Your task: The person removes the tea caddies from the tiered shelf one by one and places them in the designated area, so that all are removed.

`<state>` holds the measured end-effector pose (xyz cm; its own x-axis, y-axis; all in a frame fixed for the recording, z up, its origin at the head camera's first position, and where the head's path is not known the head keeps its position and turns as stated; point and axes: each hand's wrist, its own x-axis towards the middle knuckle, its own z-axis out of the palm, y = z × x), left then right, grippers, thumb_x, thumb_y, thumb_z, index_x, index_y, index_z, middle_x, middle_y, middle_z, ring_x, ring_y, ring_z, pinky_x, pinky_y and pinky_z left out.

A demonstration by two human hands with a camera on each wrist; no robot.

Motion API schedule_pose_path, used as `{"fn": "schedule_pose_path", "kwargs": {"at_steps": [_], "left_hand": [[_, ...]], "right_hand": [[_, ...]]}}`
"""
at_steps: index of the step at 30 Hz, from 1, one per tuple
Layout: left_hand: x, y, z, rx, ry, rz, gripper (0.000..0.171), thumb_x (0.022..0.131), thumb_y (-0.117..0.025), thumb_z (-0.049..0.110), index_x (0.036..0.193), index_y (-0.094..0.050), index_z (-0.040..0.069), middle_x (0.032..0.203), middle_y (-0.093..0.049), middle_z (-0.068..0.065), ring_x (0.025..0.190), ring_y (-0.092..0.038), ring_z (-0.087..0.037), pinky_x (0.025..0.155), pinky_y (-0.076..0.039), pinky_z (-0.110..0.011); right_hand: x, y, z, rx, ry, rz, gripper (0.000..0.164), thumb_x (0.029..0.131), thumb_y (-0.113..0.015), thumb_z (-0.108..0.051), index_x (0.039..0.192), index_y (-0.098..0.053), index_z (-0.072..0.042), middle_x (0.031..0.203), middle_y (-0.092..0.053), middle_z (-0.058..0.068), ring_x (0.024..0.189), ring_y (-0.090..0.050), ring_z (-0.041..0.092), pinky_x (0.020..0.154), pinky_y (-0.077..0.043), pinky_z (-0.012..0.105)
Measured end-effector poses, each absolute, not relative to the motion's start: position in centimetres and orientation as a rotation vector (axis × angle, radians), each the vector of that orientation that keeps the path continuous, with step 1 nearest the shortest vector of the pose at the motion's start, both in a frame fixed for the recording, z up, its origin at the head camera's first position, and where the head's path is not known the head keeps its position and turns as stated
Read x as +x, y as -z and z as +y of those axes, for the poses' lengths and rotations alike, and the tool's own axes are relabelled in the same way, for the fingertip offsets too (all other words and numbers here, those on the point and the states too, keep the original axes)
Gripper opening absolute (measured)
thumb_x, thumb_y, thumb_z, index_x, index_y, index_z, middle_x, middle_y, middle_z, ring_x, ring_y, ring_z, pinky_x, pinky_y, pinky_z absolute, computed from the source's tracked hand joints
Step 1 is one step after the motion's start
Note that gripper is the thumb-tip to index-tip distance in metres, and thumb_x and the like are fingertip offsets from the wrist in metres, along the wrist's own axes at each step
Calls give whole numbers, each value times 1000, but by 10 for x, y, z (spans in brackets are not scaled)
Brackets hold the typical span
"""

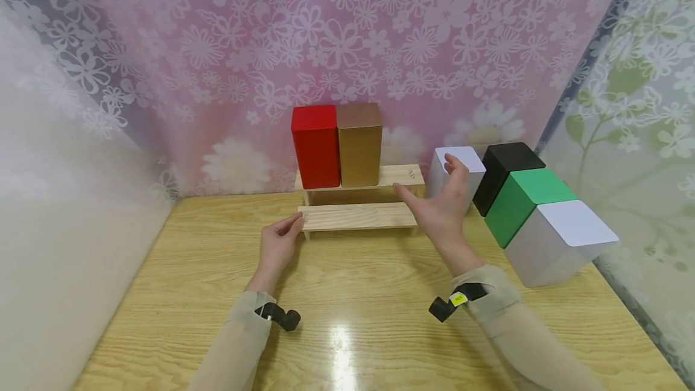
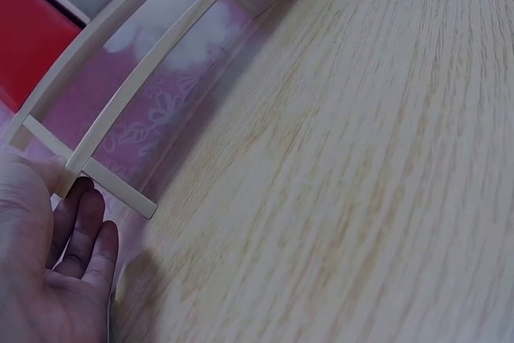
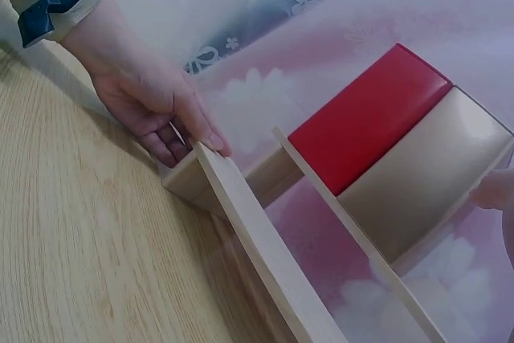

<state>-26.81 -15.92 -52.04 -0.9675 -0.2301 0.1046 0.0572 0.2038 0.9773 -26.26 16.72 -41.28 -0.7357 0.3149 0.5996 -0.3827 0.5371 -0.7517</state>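
A two-step wooden rack (image 1: 358, 216) stands on the table against the pink curtain. On its upper step, a red box (image 1: 316, 152) and a gold box (image 1: 361, 152) stand upright side by side, touching. My left hand (image 1: 276, 251) pinches the left end of the lower step, thumb on top and fingers underneath, as the left wrist view shows. With thumb and fingers spread, my right hand (image 1: 446, 213) hovers by the rack's right end, holding nothing. Only a bit of the right hand (image 3: 496, 194) shows at the edge of the right wrist view, beside the gold box.
Right of the rack, a white box (image 1: 437, 175), a black box (image 1: 502, 168), a green box (image 1: 523, 201) and a nearer white box (image 1: 559, 252) form a row along the table's right side. A flowered curtain (image 1: 347, 35) hangs behind, with pale sheets at both sides.
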Motion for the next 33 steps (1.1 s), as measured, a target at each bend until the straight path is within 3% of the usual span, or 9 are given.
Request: {"fn": "schedule_pose_path", "kwargs": {"at_steps": [10, 19, 26, 33], "left_hand": [[-269, 520, -160, 147, 1801, -2271, 27, 102, -76, 24, 124, -80, 10, 123, -76, -7, 119, -67, -20, 85, -53, -18], [-272, 522, -161, 136, 1812, -2262, 27, 101, -76, 23, 124, -80, 10, 123, -76, -9, 118, -67, -22, 83, -54, -16], [-272, 521, -161, 149, 1815, -2265, 25, 102, -76, 22, 123, -81, 10, 122, -76, -7, 119, -68, -20, 85, -55, -19], [-270, 522, -160, 157, 1841, -2252, 25, 101, -76, 22, 123, -80, 9, 122, -76, -7, 117, -68, -19, 84, -55, -18]], "right_hand": [[-272, 412, 141, 176, -1292, -2023, 103, 72, -101, -26, 150, -39, 0, 146, -48, 17, 137, -49, 31, 117, -41, 40], [-277, 413, 121, 157, -1286, -2069, 101, 74, -100, -32, 150, -41, 1, 147, -49, 16, 136, -46, 35, 112, -41, 52], [-287, 416, 108, 136, -1310, -2106, 101, 74, -100, -32, 151, -40, -2, 147, -48, 13, 135, -47, 35, 111, -42, 46], [-296, 420, 97, 139, -1359, -2139, 101, 78, -97, -31, 153, -37, -2, 151, -44, 15, 138, -44, 34, 110, -44, 48]]}}
